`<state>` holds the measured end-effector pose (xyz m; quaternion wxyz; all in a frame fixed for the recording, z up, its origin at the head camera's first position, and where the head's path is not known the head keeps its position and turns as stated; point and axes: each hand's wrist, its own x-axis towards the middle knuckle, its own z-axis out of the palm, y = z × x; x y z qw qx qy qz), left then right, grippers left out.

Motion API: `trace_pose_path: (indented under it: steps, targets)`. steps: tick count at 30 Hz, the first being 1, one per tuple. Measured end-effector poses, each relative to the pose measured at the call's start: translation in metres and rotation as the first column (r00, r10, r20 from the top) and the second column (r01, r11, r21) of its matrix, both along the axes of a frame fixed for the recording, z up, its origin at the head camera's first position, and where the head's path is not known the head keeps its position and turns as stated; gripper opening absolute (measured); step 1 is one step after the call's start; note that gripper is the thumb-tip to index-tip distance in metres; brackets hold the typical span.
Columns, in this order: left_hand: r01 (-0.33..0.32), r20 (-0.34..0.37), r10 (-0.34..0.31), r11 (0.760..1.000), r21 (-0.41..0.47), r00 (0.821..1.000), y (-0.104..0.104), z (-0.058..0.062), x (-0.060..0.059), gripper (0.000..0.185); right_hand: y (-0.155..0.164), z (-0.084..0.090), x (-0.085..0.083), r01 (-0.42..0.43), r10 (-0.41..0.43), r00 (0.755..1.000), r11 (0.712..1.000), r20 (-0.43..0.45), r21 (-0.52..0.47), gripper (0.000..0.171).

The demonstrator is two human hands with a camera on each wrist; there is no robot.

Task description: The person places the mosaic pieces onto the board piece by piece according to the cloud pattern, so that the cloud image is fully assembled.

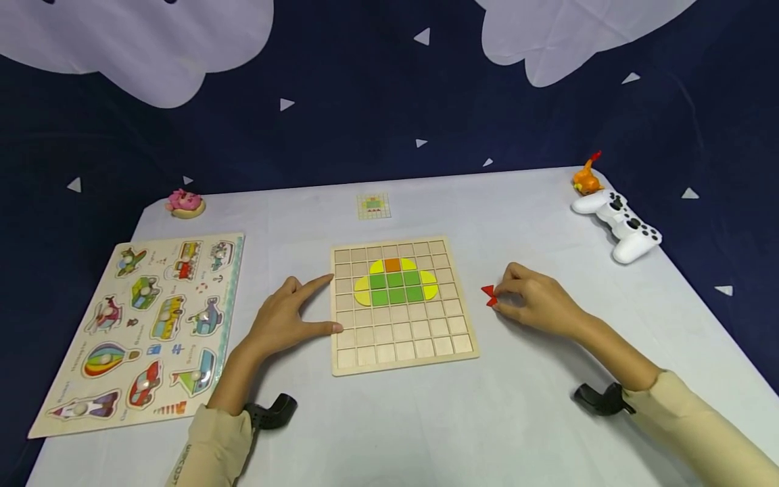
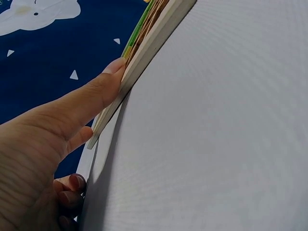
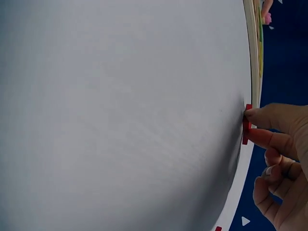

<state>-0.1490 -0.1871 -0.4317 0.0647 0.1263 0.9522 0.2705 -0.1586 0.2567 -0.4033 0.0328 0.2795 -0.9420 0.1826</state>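
A square wooden grid board (image 1: 404, 367) lies on the white table, with green squares (image 1: 395, 279), yellow rounded pieces (image 1: 429, 292) and an orange square (image 1: 392, 265) set in its cells. At the board's left edge my left hand (image 1: 276, 318) rests its extended index finger and thumb; the left wrist view shows the thumb (image 2: 91, 94) against the rim. To the right of the board, my right hand (image 1: 538, 301) pinches at small red triangle pieces (image 1: 488, 290) between thumb and index finger. These red pieces (image 3: 249, 107) show close over the tabletop in the right wrist view.
A small pattern card (image 1: 373, 206) lies behind the board. On the left is a vehicle puzzle board (image 1: 136, 338), with a pink figurine (image 1: 185, 203) behind it. A white game controller (image 1: 619, 225) and an orange figurine (image 1: 587, 180) sit at the back right.
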Motion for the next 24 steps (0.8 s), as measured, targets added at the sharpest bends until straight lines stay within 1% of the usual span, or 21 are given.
trace_pose_path:
  steps: [5,8,15,24]
  targets:
    - [0.002,-0.004,-0.002,1.0,0.005,1.0,0.0,0.001,0.0,0.097,-0.003,0.0,-0.003,-0.042,0.043,0.998,0.999,-0.049,0.005,0.015]
    - [0.005,-0.007,-0.005,1.0,0.008,1.0,0.0,0.002,0.0,0.097,-0.008,0.0,-0.005,-0.065,0.064,0.996,0.998,-0.057,-0.013,0.017]
    - [0.008,-0.015,-0.008,1.0,0.007,1.0,-0.001,0.002,-0.001,0.097,-0.036,-0.001,-0.009,-0.126,0.126,0.992,0.989,-0.006,-0.076,0.013]
    - [0.004,-0.008,-0.004,1.0,0.01,1.0,0.0,0.0,-0.001,0.097,-0.08,-0.001,-0.015,-0.245,0.246,0.969,0.964,0.004,-0.099,0.01]
